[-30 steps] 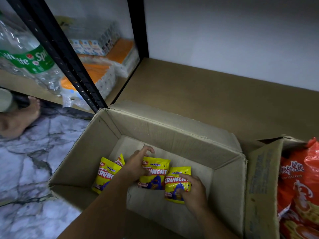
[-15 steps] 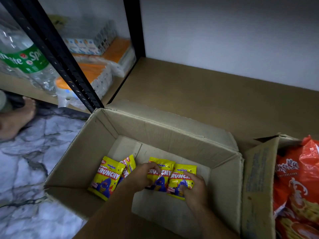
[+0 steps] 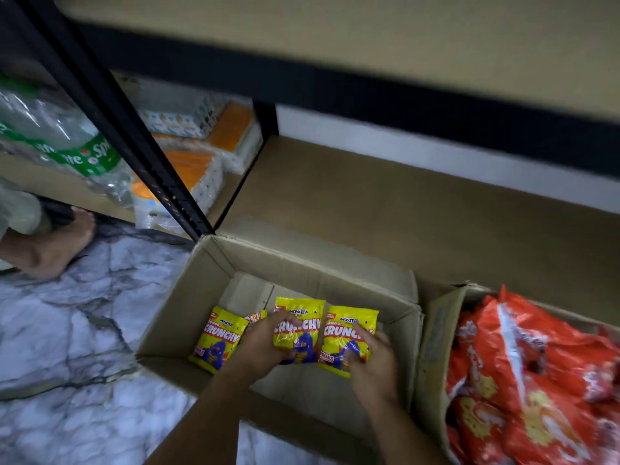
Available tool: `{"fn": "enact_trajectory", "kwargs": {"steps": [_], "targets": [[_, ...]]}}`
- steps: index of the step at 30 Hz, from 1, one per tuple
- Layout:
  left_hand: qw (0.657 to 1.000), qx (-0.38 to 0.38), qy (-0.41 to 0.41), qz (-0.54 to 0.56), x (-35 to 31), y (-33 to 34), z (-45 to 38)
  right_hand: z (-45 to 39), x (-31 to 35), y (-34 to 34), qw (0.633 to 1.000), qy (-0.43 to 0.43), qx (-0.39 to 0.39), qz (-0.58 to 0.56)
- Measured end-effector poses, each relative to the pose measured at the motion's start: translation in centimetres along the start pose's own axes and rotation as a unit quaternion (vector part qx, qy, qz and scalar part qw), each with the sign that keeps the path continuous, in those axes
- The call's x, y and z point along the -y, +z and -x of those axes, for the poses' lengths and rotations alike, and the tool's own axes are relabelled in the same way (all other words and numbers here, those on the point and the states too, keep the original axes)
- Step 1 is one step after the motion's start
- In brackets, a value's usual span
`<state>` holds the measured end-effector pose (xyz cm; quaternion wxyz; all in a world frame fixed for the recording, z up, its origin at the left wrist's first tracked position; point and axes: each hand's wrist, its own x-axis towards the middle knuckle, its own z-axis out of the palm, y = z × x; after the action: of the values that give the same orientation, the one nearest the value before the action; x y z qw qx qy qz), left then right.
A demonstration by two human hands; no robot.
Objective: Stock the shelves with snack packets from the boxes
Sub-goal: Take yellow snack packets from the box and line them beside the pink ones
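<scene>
Both hands reach into an open cardboard box standing on the marble floor against the front edge of the low shelf. The left hand grips one yellow packet, and the right hand pinches a second packet beside it. Both packets stand upright, long axis toward the box's far wall, tops up. A third packet leans near the left wall. The shelf board behind is bare brown; an upper shelf overhangs it. A box of red bags touches the right wall.
</scene>
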<state>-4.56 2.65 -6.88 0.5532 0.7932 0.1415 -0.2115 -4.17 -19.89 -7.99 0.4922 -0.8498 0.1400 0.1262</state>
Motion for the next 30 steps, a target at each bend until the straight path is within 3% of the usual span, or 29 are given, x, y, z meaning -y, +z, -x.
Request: {"fn": "enact_trajectory", "kwargs": {"steps": [5,12,18,23,30], "targets": [[0.997,0.011,0.004,0.078,-12.0,-3.6,8.2,6.0,10.2,-9.1,0.999,-0.054,0.002,-0.005],[0.996,0.048,0.068,0.022,-33.5,-9.7,18.5,13.3,27.7,-23.9,0.992,-0.09,0.003,-0.088],[0.983,0.099,0.141,0.057,-49.9,-12.0,25.9,19.6,40.9,-36.3,0.98,-0.149,-0.036,-0.126],[0.966,0.125,0.225,-0.005,-61.5,-11.4,29.9,24.0,47.2,-45.6,0.964,-0.197,-0.068,-0.167],[0.939,0.131,0.315,-0.043,-74.1,-6.2,32.8,26.5,50.7,-58.2,0.942,-0.237,-0.109,-0.209]]}}
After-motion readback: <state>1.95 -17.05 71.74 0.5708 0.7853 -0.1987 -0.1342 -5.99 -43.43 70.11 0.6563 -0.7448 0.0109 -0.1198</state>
